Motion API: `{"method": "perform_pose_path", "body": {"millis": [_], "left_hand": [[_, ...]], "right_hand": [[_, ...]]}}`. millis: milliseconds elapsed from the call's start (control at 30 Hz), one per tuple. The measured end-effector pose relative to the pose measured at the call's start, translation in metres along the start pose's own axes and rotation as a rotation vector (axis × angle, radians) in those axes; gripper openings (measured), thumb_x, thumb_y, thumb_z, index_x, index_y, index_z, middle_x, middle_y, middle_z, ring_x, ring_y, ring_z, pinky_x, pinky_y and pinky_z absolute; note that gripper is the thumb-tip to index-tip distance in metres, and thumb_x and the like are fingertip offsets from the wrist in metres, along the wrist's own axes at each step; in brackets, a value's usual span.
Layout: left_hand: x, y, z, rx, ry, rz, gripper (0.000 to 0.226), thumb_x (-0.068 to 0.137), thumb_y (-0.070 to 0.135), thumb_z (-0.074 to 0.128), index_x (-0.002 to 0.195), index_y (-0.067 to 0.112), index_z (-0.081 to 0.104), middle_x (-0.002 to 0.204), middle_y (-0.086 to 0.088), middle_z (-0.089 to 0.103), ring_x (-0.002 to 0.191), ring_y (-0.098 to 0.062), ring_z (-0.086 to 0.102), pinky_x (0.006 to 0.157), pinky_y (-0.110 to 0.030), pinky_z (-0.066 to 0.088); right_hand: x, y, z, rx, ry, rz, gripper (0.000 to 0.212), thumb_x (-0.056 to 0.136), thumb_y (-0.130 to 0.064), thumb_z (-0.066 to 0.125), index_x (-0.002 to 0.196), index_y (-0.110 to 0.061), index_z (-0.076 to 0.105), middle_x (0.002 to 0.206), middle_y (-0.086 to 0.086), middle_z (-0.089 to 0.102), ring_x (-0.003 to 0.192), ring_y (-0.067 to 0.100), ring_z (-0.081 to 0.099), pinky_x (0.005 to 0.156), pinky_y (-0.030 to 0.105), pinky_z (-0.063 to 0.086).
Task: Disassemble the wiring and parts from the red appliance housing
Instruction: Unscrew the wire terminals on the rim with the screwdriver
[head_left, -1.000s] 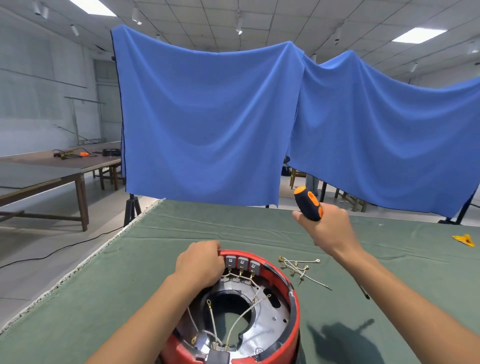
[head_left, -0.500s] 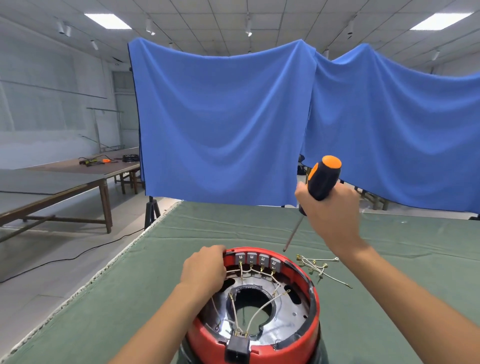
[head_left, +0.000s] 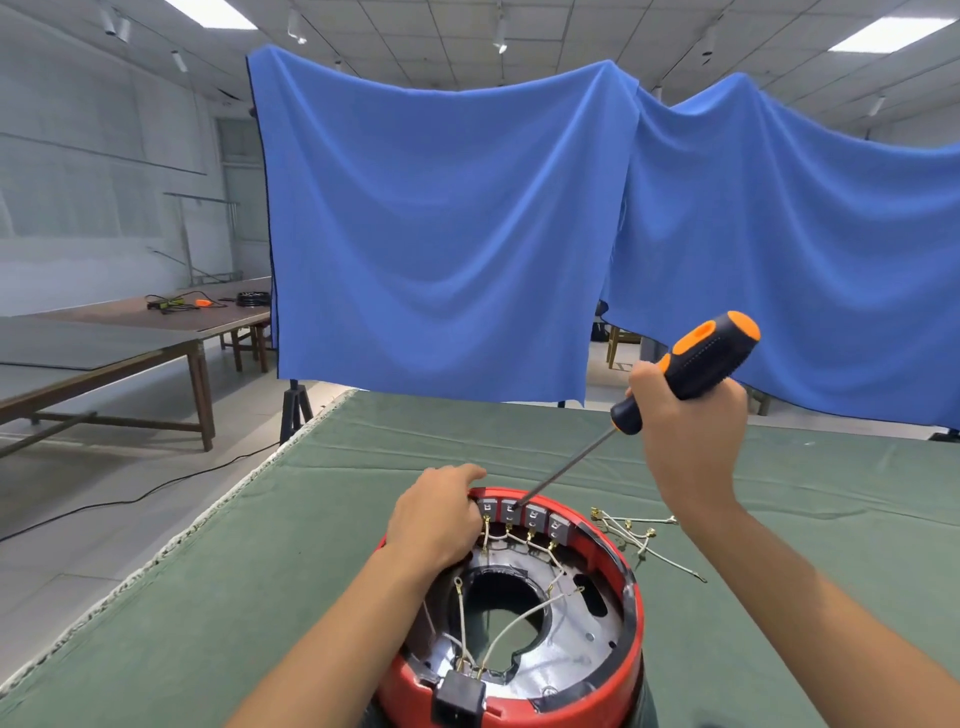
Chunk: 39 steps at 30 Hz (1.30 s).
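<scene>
Four grey terminal blocks sit in a row inside the far rim of the red housing, which stands on the green tabletop near the front edge, its open side up. White wires with brass lugs run from the blocks down across the metal plate inside, and several meet at a black socket on the near rim.

The left hand rests on the far-left rim of the housing — its fingers curl over the edge beside the first block, gripping it. The right hand is raised above the tabletop to the right, its grip closed tight round the black-and-orange handle of a screwdriver. The shaft slants down and left, and its tip touches the second block from the left.

A loose bundle of wires with ring lugs lies on the tabletop just right of the housing, apart from it.

Behind the tabletop hangs a blue cloth. To the left stand wooden tables — one carries cables and an orange tool, too small to make out.
</scene>
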<state>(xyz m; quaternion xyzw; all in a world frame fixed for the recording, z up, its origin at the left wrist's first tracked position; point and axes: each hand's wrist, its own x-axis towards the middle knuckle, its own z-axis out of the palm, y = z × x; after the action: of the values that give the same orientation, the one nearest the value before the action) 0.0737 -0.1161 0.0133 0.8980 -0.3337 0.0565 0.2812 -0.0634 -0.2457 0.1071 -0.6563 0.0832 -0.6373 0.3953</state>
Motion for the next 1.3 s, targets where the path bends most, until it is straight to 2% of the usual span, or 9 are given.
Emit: {"method": "perform_pose_path", "body": {"millis": [100, 300, 500, 567, 633, 767, 933, 1133, 1300], "left_hand": [[-0.003, 0.001, -0.002, -0.085, 0.019, -0.009, 0.044, 0.08, 0.013, 0.052, 0.117, 0.035, 0.062, 0.12, 0.008, 0.064, 0.113, -0.018, 0.056, 0.091, -0.032, 0.046], [-0.006, 0.001, -0.005, -0.077, 0.04, -0.034, 0.046, 0.078, 0.01, 0.049, 0.11, 0.037, 0.067, 0.117, 0.009, 0.066, 0.111, -0.018, 0.057, 0.088, -0.029, 0.045], [-0.007, 0.0, -0.005, -0.042, 0.078, -0.121, 0.04, 0.082, 0.014, 0.048, 0.113, 0.03, 0.066, 0.117, 0.002, 0.066, 0.112, -0.023, 0.057, 0.091, -0.032, 0.045], [-0.008, 0.001, -0.005, -0.021, 0.073, -0.133, 0.039, 0.082, 0.016, 0.047, 0.112, 0.03, 0.067, 0.115, 0.001, 0.067, 0.11, -0.025, 0.058, 0.088, -0.032, 0.045], [-0.008, 0.001, -0.006, -0.03, 0.058, -0.131, 0.039, 0.082, 0.016, 0.047, 0.112, 0.031, 0.067, 0.115, 0.001, 0.067, 0.109, -0.024, 0.058, 0.088, -0.032, 0.045], [-0.008, 0.0, -0.007, -0.034, 0.051, -0.134, 0.04, 0.083, 0.015, 0.046, 0.113, 0.032, 0.067, 0.116, 0.003, 0.067, 0.11, -0.022, 0.058, 0.089, -0.032, 0.044], [-0.008, 0.0, -0.008, -0.039, 0.044, -0.127, 0.041, 0.083, 0.014, 0.046, 0.114, 0.03, 0.067, 0.116, 0.004, 0.067, 0.111, -0.021, 0.058, 0.091, -0.032, 0.045], [-0.008, 0.001, -0.008, -0.038, 0.045, -0.133, 0.041, 0.084, 0.013, 0.046, 0.114, 0.03, 0.067, 0.117, 0.004, 0.067, 0.111, -0.021, 0.057, 0.09, -0.032, 0.044], [-0.009, 0.002, -0.009, -0.05, 0.046, -0.135, 0.04, 0.083, 0.014, 0.046, 0.113, 0.03, 0.067, 0.115, 0.005, 0.067, 0.109, -0.02, 0.058, 0.089, -0.031, 0.045]], "right_hand": [[-0.006, 0.009, 0.003, 0.003, 0.014, 0.035, 0.035, 0.078, 0.003, 0.061, 0.052, -0.011, 0.042, 0.037, -0.016, 0.047, 0.04, -0.002, 0.046, 0.047, 0.005, 0.035], [-0.012, 0.015, 0.007, 0.046, 0.067, 0.092, 0.022, 0.066, -0.022, 0.059, 0.051, -0.017, 0.043, 0.041, -0.01, 0.047, 0.043, 0.005, 0.043, 0.046, 0.01, 0.036], [-0.023, 0.022, 0.004, 0.089, 0.062, 0.095, 0.033, 0.075, -0.007, 0.06, 0.047, -0.023, 0.052, 0.04, -0.015, 0.053, 0.04, -0.001, 0.049, 0.044, 0.008, 0.037], [-0.025, 0.026, 0.006, 0.093, 0.064, 0.14, 0.021, 0.077, -0.007, 0.06, 0.057, -0.005, 0.057, 0.041, -0.013, 0.057, 0.04, -0.002, 0.051, 0.045, 0.008, 0.039], [-0.027, 0.028, 0.008, 0.115, 0.09, 0.175, 0.027, 0.074, -0.017, 0.058, 0.066, 0.009, 0.055, 0.043, -0.011, 0.059, 0.039, 0.0, 0.051, 0.045, 0.011, 0.04], [-0.03, 0.029, 0.007, 0.134, 0.121, 0.189, 0.022, 0.073, -0.019, 0.057, 0.06, -0.002, 0.056, 0.044, -0.011, 0.06, 0.041, 0.0, 0.052, 0.046, 0.011, 0.042], [-0.031, 0.037, 0.005, 0.137, 0.162, 0.243, 0.024, 0.072, -0.021, 0.056, 0.062, 0.001, 0.058, 0.045, -0.009, 0.061, 0.041, 0.002, 0.05, 0.046, 0.014, 0.04], [-0.03, 0.044, 0.001, 0.139, 0.201, 0.312, 0.02, 0.07, -0.024, 0.056, 0.053, -0.013, 0.058, 0.044, -0.007, 0.059, 0.042, 0.006, 0.048, 0.053, 0.029, 0.039], [-0.034, 0.046, 0.001, 0.144, 0.197, 0.319, 0.022, 0.071, -0.024, 0.056, 0.053, -0.014, 0.061, 0.046, -0.006, 0.061, 0.043, 0.006, 0.049, 0.054, 0.028, 0.041]]}}
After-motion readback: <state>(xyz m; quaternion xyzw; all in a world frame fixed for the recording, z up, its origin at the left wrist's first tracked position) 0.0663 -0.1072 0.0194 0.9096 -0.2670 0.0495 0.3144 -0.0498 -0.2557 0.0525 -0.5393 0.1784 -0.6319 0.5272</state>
